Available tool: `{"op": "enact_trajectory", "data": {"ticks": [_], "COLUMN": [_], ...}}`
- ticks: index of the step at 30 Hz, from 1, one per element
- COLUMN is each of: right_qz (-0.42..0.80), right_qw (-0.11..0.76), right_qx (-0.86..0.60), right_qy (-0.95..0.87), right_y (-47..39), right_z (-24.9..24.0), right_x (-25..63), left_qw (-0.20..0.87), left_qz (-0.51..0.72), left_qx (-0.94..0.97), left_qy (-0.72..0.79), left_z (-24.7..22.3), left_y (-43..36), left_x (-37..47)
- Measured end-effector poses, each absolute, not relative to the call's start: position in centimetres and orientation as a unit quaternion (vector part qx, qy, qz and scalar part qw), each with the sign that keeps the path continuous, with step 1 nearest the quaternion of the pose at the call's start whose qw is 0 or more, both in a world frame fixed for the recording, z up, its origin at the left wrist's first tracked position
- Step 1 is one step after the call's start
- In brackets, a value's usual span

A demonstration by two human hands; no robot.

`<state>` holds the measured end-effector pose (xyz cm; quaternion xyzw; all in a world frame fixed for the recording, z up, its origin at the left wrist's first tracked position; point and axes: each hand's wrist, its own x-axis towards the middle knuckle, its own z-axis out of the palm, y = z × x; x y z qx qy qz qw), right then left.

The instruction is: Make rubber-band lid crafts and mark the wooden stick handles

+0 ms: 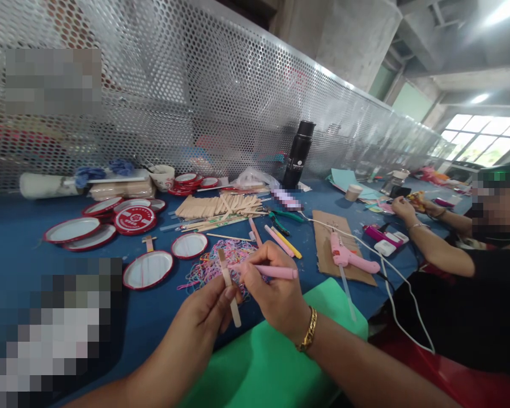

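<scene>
Between its thumb and fingers, my left hand (215, 306) holds a flat wooden stick (235, 312), tilted, with a darker piece at its upper end. My right hand (276, 289) grips a pink marker (276, 271) whose tip end points at the stick; whether it touches cannot be made out. Under and behind both hands lies a tangle of colourful thin bands (204, 275). Left of the bands are a round red-rimmed disc (148, 270) and a smaller one (189, 246). A pink and a yellow marker (289, 243) lie behind my right hand.
Wooden sticks (221, 205) are piled behind the bands, near green-handled pliers (279, 222) and a black bottle (300, 154). A pink glue gun (351, 258) rests on cardboard (323, 226), its white cable running right. Green material (263, 362) covers the front edge. Another person's arms (442, 249) are at right.
</scene>
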<state>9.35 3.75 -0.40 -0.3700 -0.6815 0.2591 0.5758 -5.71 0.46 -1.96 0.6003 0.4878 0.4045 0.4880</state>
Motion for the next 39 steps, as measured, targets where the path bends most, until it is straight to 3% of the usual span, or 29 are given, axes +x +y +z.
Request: {"op": "enact_trajectory", "data": {"ticks": [27, 32, 39], "right_qz": [0.244, 0.292, 0.229], "right_qw": [0.586, 0.575, 0.609], "right_qx": [-0.368, -0.343, -0.345], "right_qy": [-0.679, -0.683, -0.676], "right_y": [3.97, 3.84, 4.15], "right_z": [-0.60, -0.43, -0.57], "right_x": [9.56, 9.47, 9.52], "left_qw": [0.508, 0.505, 0.508], "left_qz": [0.411, 0.415, 0.415], "left_qx": [0.580, 0.578, 0.569], "left_qy": [0.487, 0.488, 0.495], "left_z": [-1.82, -2.00, -2.10], "left_y": [0.74, 0.71, 1.06], "left_x": [-5.45, -5.58, -5.60]}}
